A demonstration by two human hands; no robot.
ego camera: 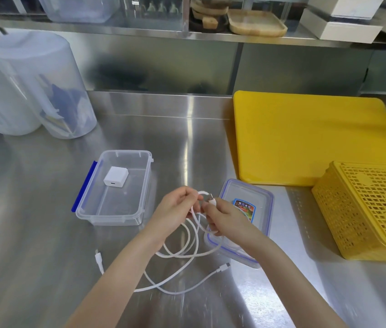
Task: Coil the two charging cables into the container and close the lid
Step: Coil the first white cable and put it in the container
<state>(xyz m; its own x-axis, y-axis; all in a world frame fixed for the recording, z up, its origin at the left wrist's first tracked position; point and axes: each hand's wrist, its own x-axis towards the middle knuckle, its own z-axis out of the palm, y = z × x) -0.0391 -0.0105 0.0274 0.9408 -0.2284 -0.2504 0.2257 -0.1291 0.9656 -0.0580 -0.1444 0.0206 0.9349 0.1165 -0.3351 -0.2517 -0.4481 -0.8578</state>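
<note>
Both hands up over the steel counter (33, 209), just right of the clear container (116, 188). Left hand (175, 209) curled around a white charging cable (194, 223), pinching it near the top of a loop. Right hand (222, 218) clamped on the same cable, thumb and fingers pressing just behind the plug end (211, 199), which pokes up between the two hands. Loops hanging down from the hands and spilling onto the counter in front of the container. More white cable lying loose there, nearer the person: one connector (98, 258) down front-left of the container, another connector (225, 266) off to the front-right, touching the lid's near edge. Hard to tell where one cable stops and the other starts in that tangle.

Container open, blue latch (84, 185) along its left side, a small white charger block (116, 179) sitting inside toward the far end. No cable in the container. Lid (256, 197) flat on the counter right of the container, partly under the right hand, colourful sticker (246, 208) on top.

Further right of the container, a yellow cutting board (305, 138) and a yellow perforated basket (364, 209). Behind-left of the container, translucent plastic tubs (33, 91).
</note>
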